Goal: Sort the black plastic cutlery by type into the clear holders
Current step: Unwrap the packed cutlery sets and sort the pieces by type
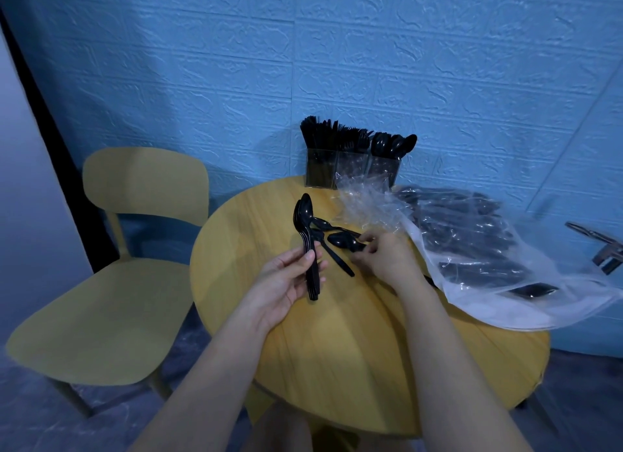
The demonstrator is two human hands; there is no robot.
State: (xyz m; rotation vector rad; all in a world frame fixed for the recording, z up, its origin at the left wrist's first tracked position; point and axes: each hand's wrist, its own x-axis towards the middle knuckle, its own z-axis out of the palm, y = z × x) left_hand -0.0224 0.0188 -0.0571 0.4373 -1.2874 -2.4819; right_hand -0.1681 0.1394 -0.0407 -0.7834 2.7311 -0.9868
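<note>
Head camera looks down on a round yellow table (337,350) that stands by a blue wall (404,64). A yellow chair (111,310) sits to the left of the table. On the right side of the table lies a big clear plastic bag (488,249) with more black cutlery inside it. One crumpled end of the bag sticks up in front of the holders and hides part of them. A shiny metal thing (603,249) shows at the far right edge, and I cannot tell what it is. At the back of the table, close to the wall, stand three clear holders (350,168) in a row, touching each other. The left one seems to hold knives, the middle one forks, and the right one spoons, all standing up with handles down. The left hand (286,283) grips a stack of black spoons (308,246) by the handles, with fingers and thumb curled round them. The stack stands almost straight up and down in the picture, bowls pointing away toward the wall and handle ends pointing back at the person. The right hand (384,256) reaches into a few loose spoons (344,241) lying on the table between the hands and the bag. Its fingers are bent around one spoon's bowl end and seem to pinch it. That spoon lies sideways, and another one beside it slants toward the person's right.
</note>
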